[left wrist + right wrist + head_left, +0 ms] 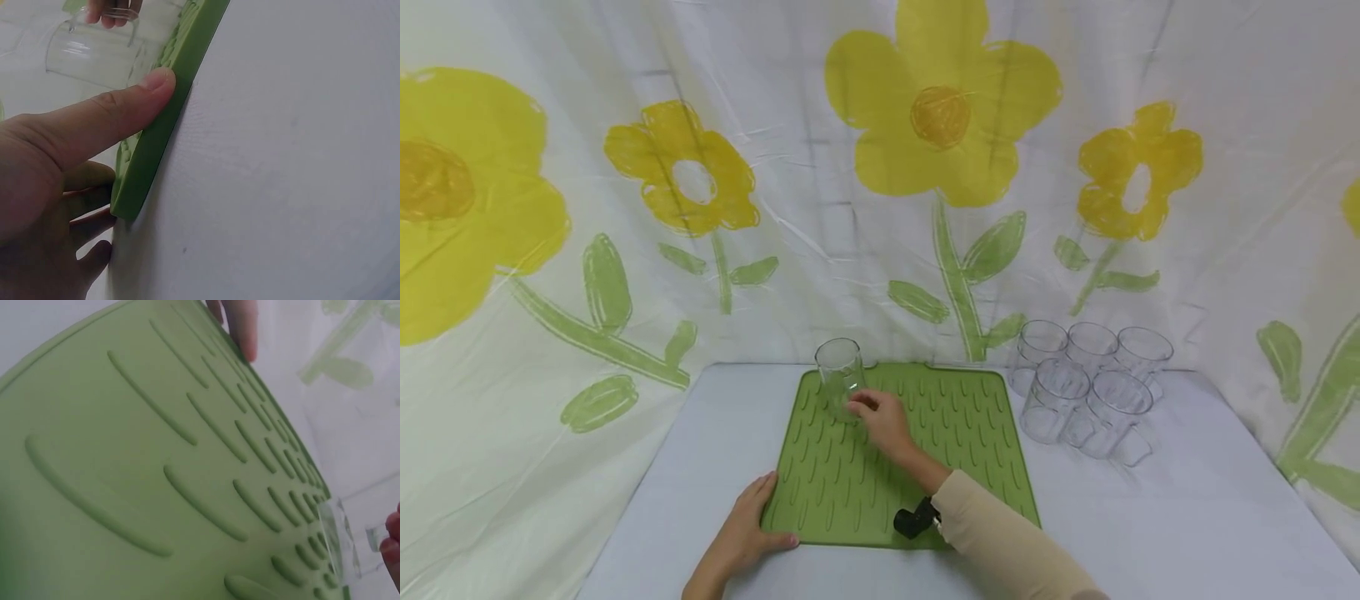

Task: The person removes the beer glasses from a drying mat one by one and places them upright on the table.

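A clear glass mug (pixel 838 367) is upright over the far left part of a green ridged mat (pixel 925 467), its base right at the ridges. My right hand (pixel 887 423) pinches its handle from the right; the right wrist view shows only those fingertips (pixel 390 544) beside the mug (pixel 337 540). At the mat's near left corner rests my left hand (pixel 745 525). Its thumb (pixel 119 106) lies straight over the near edge, while the other fingers stretch along the left edge, partly hidden behind the mat in the left wrist view.
Several more clear glass mugs (pixel 1097 400) stand grouped on the white table (pixel 1165 517), just right of the mat. Behind the table hangs a white curtain (pixel 820 267) with yellow flowers. A black device (pixel 914 518) shows by the right wrist, above the mat's near part.
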Available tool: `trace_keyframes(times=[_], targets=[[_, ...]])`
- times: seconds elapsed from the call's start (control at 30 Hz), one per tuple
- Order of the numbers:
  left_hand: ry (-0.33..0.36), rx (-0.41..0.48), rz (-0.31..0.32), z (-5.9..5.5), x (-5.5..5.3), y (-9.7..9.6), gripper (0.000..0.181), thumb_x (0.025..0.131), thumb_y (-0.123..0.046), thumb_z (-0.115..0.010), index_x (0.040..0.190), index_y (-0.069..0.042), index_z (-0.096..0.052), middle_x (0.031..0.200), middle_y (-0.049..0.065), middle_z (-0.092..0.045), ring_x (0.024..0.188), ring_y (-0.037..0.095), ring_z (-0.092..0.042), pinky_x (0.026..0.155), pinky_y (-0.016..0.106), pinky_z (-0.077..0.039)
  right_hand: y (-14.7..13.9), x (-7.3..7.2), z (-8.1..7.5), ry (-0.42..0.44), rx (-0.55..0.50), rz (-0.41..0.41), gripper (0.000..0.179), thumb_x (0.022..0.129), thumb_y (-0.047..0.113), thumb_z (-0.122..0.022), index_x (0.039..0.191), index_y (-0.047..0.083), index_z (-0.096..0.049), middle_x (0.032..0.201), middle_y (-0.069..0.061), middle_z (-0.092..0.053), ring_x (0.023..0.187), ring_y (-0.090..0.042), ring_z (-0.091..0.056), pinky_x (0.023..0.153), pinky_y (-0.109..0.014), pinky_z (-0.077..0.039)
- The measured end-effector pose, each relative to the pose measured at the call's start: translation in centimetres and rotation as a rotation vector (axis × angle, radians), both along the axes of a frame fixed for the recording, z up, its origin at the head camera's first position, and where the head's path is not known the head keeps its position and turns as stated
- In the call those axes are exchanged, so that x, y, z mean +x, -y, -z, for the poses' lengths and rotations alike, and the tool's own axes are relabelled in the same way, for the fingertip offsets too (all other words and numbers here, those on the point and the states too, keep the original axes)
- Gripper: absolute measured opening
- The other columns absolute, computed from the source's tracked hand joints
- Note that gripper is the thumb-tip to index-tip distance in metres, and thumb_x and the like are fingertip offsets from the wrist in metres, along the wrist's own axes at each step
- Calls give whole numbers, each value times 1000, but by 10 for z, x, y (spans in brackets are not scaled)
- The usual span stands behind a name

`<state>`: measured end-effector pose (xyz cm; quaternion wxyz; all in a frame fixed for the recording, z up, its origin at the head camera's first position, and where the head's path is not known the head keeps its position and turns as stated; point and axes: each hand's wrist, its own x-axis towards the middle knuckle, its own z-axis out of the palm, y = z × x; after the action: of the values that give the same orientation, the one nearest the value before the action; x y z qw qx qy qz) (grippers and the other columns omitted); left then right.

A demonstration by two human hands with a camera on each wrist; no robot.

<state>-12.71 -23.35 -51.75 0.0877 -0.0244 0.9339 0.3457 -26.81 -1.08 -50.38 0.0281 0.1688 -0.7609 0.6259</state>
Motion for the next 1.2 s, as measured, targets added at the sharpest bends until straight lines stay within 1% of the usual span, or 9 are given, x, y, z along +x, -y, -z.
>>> trace_keyframes(times=[0.1, 0.23, 0.33, 0.4, 0.47, 0.67, 0.83, 1.0, 1.2], targets=[[8, -3, -4, 0, 0, 0, 113, 61, -32, -90, 148, 7, -30, 153, 31, -30, 142, 52, -23, 115, 64, -26, -3, -1, 1, -33, 24, 35, 16, 93, 12, -65, 99, -1, -71, 93, -19, -72, 83, -35, -66, 62, -18, -51], [12, 1, -4, 1, 0, 0, 114, 61, -32, -90, 149, 7, -29, 153, 31, -30, 142, 52, -23, 115, 64, -26, -8, -2, 1, -117, 90, 97, 20, 93, 12, -64, 103, -4, -71, 94, -15, -73, 84, -26, -69, 66, -20, -55], [9, -1, -1, 2, 0, 0, 114, 61, -33, -90, 149, 7, -29, 153, 31, -30, 142, 52, -23, 115, 64, -26, -11, -1, 1, -195, 131, 134, 19, 92, 9, -65, 102, -6, -71, 94, -15, -74, 81, -24, -70, 66, -23, -58], [6, -3, 1, 2, 0, 1, 114, 61, -33, -90, 148, 8, -29, 153, 32, -29, 142, 52, -23, 115, 64, -25, -13, -1, 1, -229, 157, 157, 17, 92, 7, -65, 101, -6, -72, 93, -16, -74, 81, -23, -71, 66, -25, -59], [3, -5, 3, 2, 0, 1, 115, 61, -33, -90, 148, 8, -29, 153, 32, -30, 142, 52, -23, 115, 64, -25, -15, 0, 0, -245, 185, 180, 16, 92, 6, -65, 100, -5, -72, 94, -16, -74, 82, -24, -72, 67, -27, -60], [-2, -4, 3, 3, 0, 1, 115, 61, -33, -90, 148, 8, -28, 153, 32, -30, 141, 52, -24, 115, 64, -26, -21, 0, 0, -228, 223, 227, 19, 91, 7, -66, 104, -5, -72, 101, -18, -74, 89, -27, -73, 72, -33, -62], [-1, -4, 1, 4, 0, 1, 115, 61, -33, -90, 149, 8, -28, 153, 32, -29, 142, 52, -23, 115, 64, -25, -22, -2, 2, -253, 215, 246, 18, 90, 5, -66, 102, -7, -72, 98, -20, -74, 86, -28, -73, 68, -35, -62], [3, -4, -1, 6, -1, 1, 115, 60, -33, -90, 149, 7, -28, 153, 31, -29, 142, 52, -23, 116, 64, -25, -24, -2, 3, -310, 197, 273, 16, 89, 1, -67, 100, -9, -72, 96, -21, -74, 85, -30, -73, 71, -39, -62], [10, -3, -9, 5, -1, 1, 115, 60, -33, -90, 149, 7, -28, 153, 31, -29, 142, 51, -23, 116, 64, -25, -29, -4, 2, -312, 189, 274, 18, 89, 2, -66, 102, -10, -71, 96, -22, -74, 85, -30, -74, 72, -38, -62]])
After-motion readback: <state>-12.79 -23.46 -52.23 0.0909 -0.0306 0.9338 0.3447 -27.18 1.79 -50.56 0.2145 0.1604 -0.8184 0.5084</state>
